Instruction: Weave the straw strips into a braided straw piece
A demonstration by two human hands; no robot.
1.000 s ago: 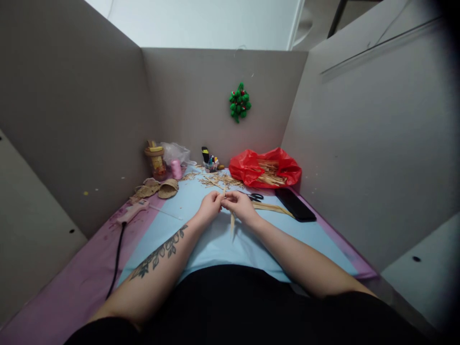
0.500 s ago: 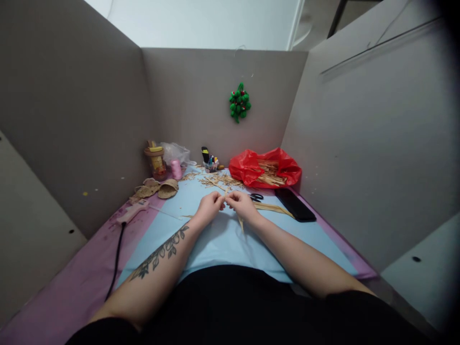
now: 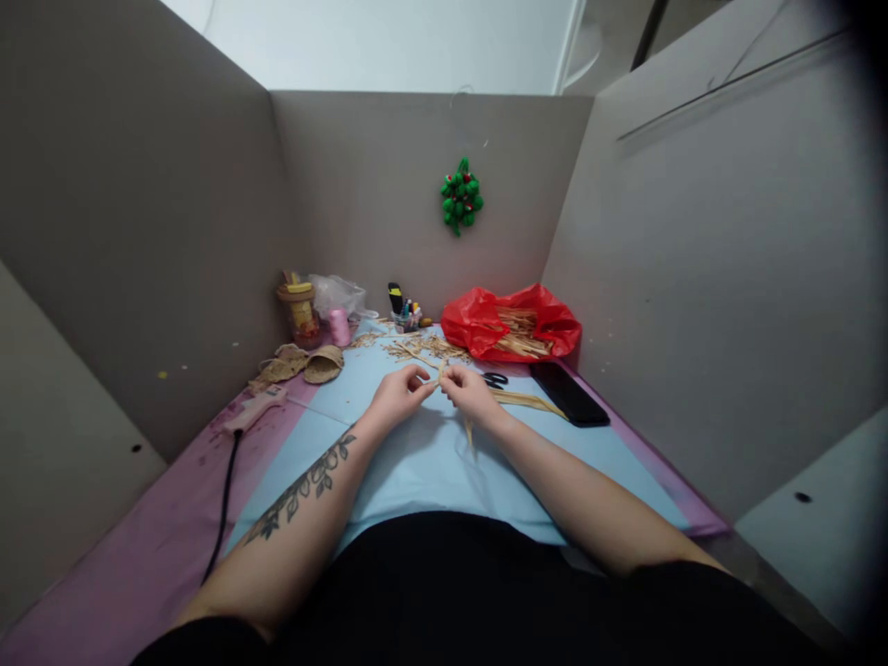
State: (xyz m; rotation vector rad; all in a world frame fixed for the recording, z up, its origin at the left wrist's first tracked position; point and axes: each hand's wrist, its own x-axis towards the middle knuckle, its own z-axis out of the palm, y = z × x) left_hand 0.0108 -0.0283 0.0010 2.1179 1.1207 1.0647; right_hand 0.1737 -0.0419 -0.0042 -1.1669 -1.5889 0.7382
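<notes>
Left hand is drawn back slightly, thumb and forefinger now parted; any contact cannot be told. Straw strip is pinched in right hand above blue sheet, support apparently one-handed.

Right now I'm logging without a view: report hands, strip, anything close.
Right hand pinching straw-coloured strip. Left hand beside it, hold unclear. Strip's end hanging below right hand. Black-handled scissors close beyond right hand, partly hidden.
</notes>
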